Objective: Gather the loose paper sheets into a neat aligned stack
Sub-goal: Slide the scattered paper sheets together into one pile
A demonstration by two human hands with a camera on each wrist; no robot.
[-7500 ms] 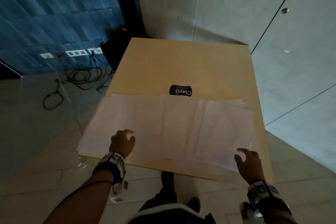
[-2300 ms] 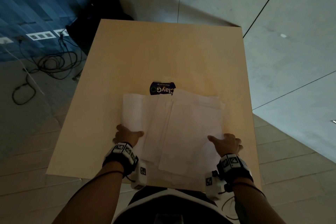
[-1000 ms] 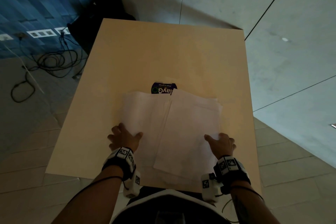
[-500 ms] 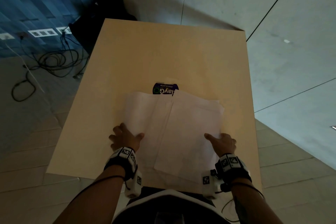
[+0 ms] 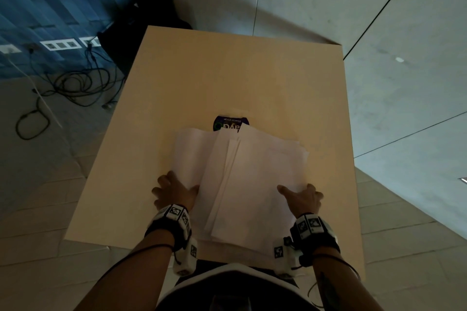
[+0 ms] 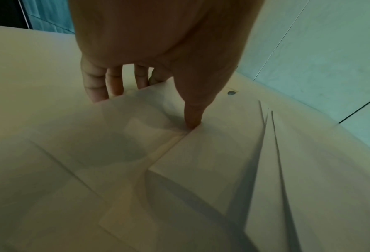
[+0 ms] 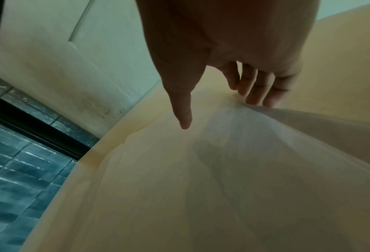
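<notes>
Several white paper sheets [image 5: 252, 174] lie in a loose, fanned pile near the front edge of the tan table [image 5: 227, 78]; their left edges are staggered. My left hand [image 5: 177, 188] is at the pile's left edge. Its thumb presses on a sheet [image 6: 212, 153] and its fingers [image 6: 98, 85] drop behind the paper's edge onto the table. My right hand [image 5: 299, 190] is at the pile's right edge, thumb held over the top sheet [image 7: 201, 179], fingers [image 7: 257, 92] against the slightly raised edge.
A dark blue label [image 5: 228, 124] on the table peeks out behind the pile's far edge. The table's front edge [image 5: 126, 243] is close to my wrists. Cables [image 5: 73, 86] lie on the floor to the left, near wall sockets.
Since 7.5 s ago the sheets spread across the table have been drawn into one pile. Over the last second the left sheets slid right and the pile narrowed between my hands.
</notes>
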